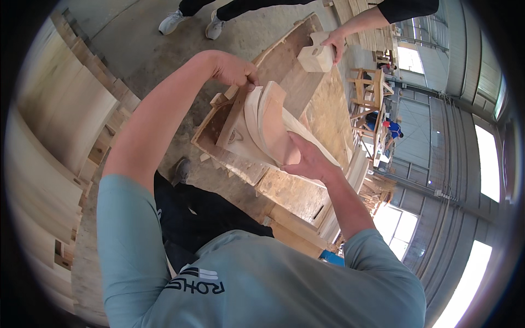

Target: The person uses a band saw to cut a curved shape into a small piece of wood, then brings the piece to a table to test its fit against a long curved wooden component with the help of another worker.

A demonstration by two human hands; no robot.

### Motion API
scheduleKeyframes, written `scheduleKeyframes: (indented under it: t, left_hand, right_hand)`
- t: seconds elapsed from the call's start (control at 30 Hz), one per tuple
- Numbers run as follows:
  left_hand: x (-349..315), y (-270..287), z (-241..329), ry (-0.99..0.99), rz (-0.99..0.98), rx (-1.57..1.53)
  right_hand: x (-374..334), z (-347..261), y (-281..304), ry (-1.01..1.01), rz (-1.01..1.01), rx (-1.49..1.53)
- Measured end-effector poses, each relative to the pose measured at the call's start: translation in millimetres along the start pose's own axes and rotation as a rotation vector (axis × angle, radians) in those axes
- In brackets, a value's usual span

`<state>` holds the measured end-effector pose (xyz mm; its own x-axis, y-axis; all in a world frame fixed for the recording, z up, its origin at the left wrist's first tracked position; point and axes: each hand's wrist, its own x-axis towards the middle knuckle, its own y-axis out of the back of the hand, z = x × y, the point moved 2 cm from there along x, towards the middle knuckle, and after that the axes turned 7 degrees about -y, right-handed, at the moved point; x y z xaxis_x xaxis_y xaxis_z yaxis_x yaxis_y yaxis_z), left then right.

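Note:
In front of me a stack of pale curved wooden pieces (272,112) stands on a worn wooden workbench (295,191). At the far left end of the stack, my left hand (235,71) is closed, its fingertips pinching the upper edge of the outer piece. The thumb and fingers of my right hand (309,157) are wrapped over the near right end of the curved piece. Beneath and beside the stack lies a flat pale board with a knot (236,136). Across the bench a co-worker's hand (336,44) rests on a shaped wooden block (316,58).
Large stacks of wooden panels (71,104) rise along the left. A co-worker's legs and light shoes (215,25) are beyond the bench. On the right are a wooden frame (367,90), a person in blue (394,129) and the hall's wall with bright windows.

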<state>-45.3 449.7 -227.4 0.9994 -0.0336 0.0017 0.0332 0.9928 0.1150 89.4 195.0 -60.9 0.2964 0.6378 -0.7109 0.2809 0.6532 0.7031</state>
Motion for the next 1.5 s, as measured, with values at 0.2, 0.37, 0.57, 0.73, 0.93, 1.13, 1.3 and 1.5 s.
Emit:
scheduleKeyframes:
  t: [0.2,0.37,0.57,0.73,0.93,1.13,1.3,1.5]
  left_hand:
    - [6,-6,8,-0.093,0.088,0.277]
    - [-15,-20,31,-0.227,0.248,0.123]
    - [-16,-15,29,-0.118,0.068,-0.185]
    - [11,0,9,-0.059,-0.120,-0.292]
    - [24,9,14,-0.073,-0.147,-0.156]
    - [31,13,4,-0.078,-0.174,-0.259]
    - [30,15,5,-0.083,-0.118,-0.258]
    - [14,13,9,-0.049,-0.064,-0.388]
  right_hand:
    - [3,-4,0,0.023,-0.069,0.055]
    - [3,2,-4,-0.004,-0.051,0.029]
    - [1,0,-4,0.033,-0.033,0.024]
    - [1,-5,2,0.050,-0.060,0.033]
    - [1,1,3,0.069,-0.002,-0.008]
    - [6,3,9,0.068,-0.026,0.041]
    - [6,6,10,0.094,-0.011,0.039]
    - [12,10,11,0.150,-0.037,0.069]
